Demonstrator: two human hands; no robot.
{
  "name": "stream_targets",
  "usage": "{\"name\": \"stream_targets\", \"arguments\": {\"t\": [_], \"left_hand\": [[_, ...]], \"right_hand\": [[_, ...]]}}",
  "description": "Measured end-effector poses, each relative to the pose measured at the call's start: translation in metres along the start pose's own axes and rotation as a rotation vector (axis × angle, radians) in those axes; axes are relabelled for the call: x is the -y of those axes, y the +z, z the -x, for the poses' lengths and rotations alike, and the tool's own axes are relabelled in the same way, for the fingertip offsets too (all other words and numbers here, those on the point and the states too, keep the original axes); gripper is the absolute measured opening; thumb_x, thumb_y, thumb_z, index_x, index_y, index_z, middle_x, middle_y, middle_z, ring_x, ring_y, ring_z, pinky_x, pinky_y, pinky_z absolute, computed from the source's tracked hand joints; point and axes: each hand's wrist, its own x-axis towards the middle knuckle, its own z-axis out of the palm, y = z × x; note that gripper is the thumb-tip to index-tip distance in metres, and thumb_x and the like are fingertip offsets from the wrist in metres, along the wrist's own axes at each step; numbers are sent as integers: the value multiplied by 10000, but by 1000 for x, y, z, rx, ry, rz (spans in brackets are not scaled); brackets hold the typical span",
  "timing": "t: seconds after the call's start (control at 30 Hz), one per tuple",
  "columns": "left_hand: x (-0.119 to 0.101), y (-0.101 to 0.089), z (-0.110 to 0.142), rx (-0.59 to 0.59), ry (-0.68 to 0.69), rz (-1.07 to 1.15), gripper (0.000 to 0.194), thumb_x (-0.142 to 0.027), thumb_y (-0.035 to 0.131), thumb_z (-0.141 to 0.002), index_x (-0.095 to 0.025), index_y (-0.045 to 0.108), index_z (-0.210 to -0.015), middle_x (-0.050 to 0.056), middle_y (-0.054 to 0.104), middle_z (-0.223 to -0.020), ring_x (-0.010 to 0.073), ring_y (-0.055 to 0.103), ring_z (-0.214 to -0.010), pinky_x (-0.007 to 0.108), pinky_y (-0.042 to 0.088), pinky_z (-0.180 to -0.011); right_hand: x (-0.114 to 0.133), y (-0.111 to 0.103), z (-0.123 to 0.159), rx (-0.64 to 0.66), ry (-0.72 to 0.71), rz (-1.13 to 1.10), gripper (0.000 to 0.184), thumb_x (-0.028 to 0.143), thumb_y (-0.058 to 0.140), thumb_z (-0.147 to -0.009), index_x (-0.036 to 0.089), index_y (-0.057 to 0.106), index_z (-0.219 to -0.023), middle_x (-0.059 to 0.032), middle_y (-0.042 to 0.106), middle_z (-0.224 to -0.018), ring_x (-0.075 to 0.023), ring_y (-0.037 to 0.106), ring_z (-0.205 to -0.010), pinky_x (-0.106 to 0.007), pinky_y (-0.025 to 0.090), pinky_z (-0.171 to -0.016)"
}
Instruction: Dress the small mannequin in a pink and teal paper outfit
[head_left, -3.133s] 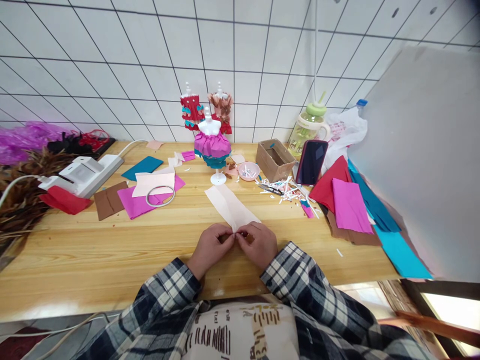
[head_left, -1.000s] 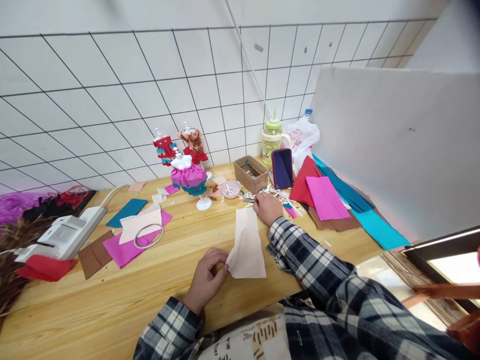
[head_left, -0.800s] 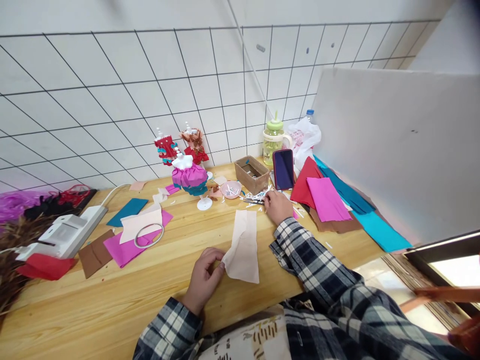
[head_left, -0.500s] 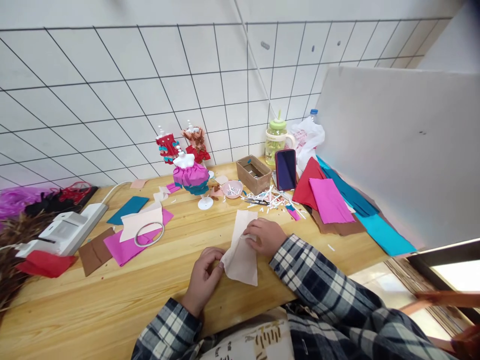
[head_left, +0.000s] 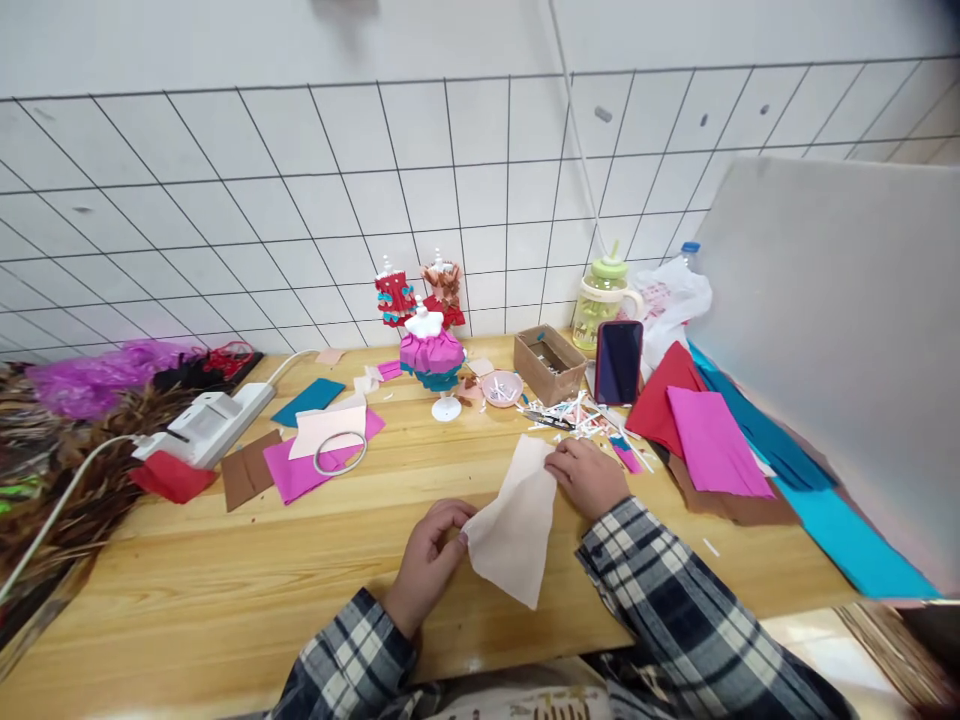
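A strip of pale pink crepe paper [head_left: 514, 530] slants over the wooden table in front of me. My left hand [head_left: 431, 560] pinches its left edge between thumb and fingers. Higher up, at the strip's right edge, my right hand [head_left: 589, 475] has its fingers closed on the paper. Beyond the strip stands a small white dress form [head_left: 424, 322] in a magenta and teal paper dress [head_left: 433, 358]. Two more dressed forms, a red one [head_left: 394, 298] and a brown one [head_left: 444, 290], stand behind it.
Tweezers [head_left: 551, 419] lie by a heap of white paper sticks [head_left: 581, 412]. Nearby are a pink dish [head_left: 502, 388], a cardboard box [head_left: 551, 365], a phone [head_left: 619, 362] and a green-lidded bottle [head_left: 600, 305]. Folded coloured papers [head_left: 716, 440] lie right; a metal ring [head_left: 341, 453] and power strip [head_left: 210, 425] left.
My right hand has come back from the paper-stick heap to the pink strip and now grips its upper right edge. The left hand keeps its pinch. The view has swung left.
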Motion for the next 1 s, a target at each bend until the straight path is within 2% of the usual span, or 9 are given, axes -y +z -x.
{"name": "stream_targets", "arguments": {"t": [0.1,0.17,0.3,0.33,0.4,0.47,0.57,0.7,1.0], "left_hand": [[2,-1,0,-4,-19,-21,257,-383,494,-874,-188,622,-765,89,664,-916,231,605,-904,359,476,-825],[2,-1,0,0,-12,-67,230,-345,485,-868,-189,612,-756,82,660,-895,227,602,-887,356,475,-812],[1,1,-1,19,43,-233,182,-295,478,-858,-197,586,-748,64,634,-824,213,581,-820,348,469,-767],[1,2,-1,25,64,-269,167,-282,479,-855,-198,581,-753,61,628,-815,210,575,-809,345,466,-758],[0,3,0,43,107,-326,137,-249,476,-848,-199,570,-761,57,618,-806,206,562,-798,346,460,-748],[-2,4,-1,73,150,-386,112,-213,474,-835,-199,561,-766,56,612,-806,209,550,-802,355,454,-752],[-7,6,-1,132,216,-504,76,-174,482,-796,-199,552,-779,58,602,-810,222,533,-822,378,447,-761],[-13,10,0,200,290,-668,49,-171,513,-775,-199,542,-749,56,604,-803,231,515,-835,409,444,-783],[-13,12,6,170,391,-790,47,-178,561,-773,-201,575,-734,54,656,-932,242,549,-959,429,468,-862]], "right_hand": [[-17,-7,0,43,77,107,270,282,468,-960,228,733,-960,-89,692,-917,-249,570,-927,-344,428,-794],[-23,-12,0,30,157,153,303,171,454,-925,194,701,-1100,-113,698,-985,-268,572,-973,-356,426,-841],[-12,-20,2,-171,301,109,650,55,419,-826,139,373,-1469,-134,611,-1254,-267,549,-1092,-350,421,-917],[-5,-21,2,-236,307,69,676,57,413,-820,132,333,-1487,-132,589,-1288,-260,534,-1123,-346,411,-946],[8,-22,-1,-298,256,-29,624,73,413,-825,129,405,-1446,-120,595,-1281,-243,518,-1142,-338,390,-990],[21,-21,-8,-211,108,-128,507,104,434,-845,172,549,-1333,-89,646,-1203,-228,531,-1099,-338,388,-990],[36,-18,-23,26,-110,-189,352,222,470,-912,246,640,-1220,-49,687,-1138,-228,537,-1070,-372,390,-956],[44,-10,-45,189,-142,-78,326,381,416,-978,256,666,-1146,-53,702,-1109,-248,546,-1043,-412,390,-890],[44,12,-50,179,-127,-61,354,402,416,-983,249,610,-1237,-45,611,-1298,-247,506,-1140,-419,371,-958]]}}
